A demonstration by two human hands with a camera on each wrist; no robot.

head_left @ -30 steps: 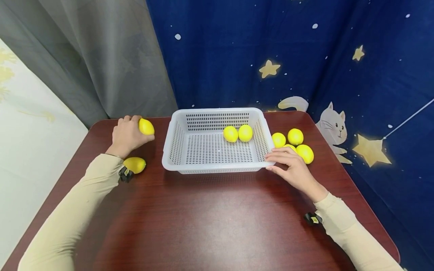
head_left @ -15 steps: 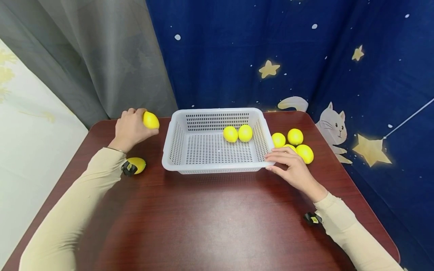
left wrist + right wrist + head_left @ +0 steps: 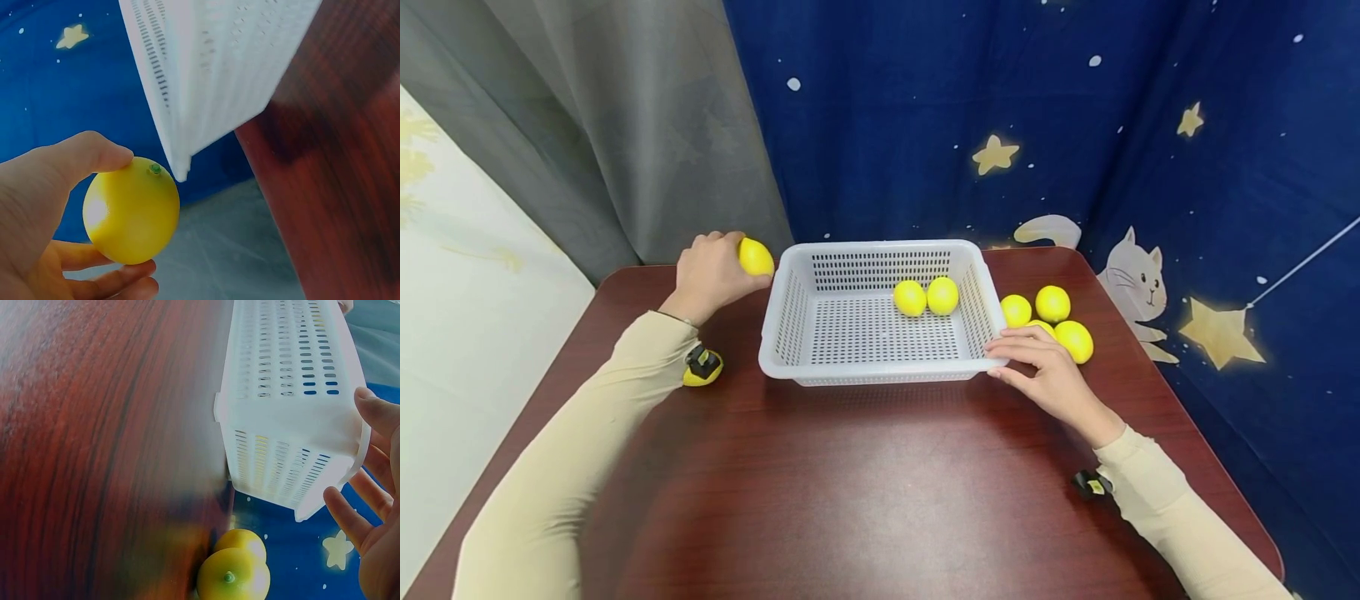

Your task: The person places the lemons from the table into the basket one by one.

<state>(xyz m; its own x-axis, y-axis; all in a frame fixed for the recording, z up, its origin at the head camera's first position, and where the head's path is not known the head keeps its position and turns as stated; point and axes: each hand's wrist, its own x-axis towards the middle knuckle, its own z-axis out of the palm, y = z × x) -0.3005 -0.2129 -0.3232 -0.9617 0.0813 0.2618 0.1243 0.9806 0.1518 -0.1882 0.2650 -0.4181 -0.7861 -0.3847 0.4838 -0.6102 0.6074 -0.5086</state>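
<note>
My left hand [image 3: 709, 271] grips a yellow lemon [image 3: 756, 257] beside the left rear corner of a white perforated plastic basket [image 3: 880, 368]. In the left wrist view, thumb and fingers hold the lemon [image 3: 132, 212] from opposite sides, its green stem end showing near the basket's rim. My right hand [image 3: 1048, 375] holds the basket's front right corner, with the thumb [image 3: 375, 409] at the rim and fingers over the edge. Inside the basket, toward its right, lie a lemon [image 3: 910, 298] and another lemon [image 3: 943, 296] side by side.
Right of the basket several lemons [image 3: 1053, 303] cluster on the dark red table [image 3: 880, 483], one partly behind my right hand. Under my left wrist lies another lemon [image 3: 703, 377], mostly covered by a wrist camera. Blue starry and grey curtains hang behind the table.
My left hand has carried its lemon up and to the right, toward the basket's left rear corner. The right hand and the basket have stayed in place.
</note>
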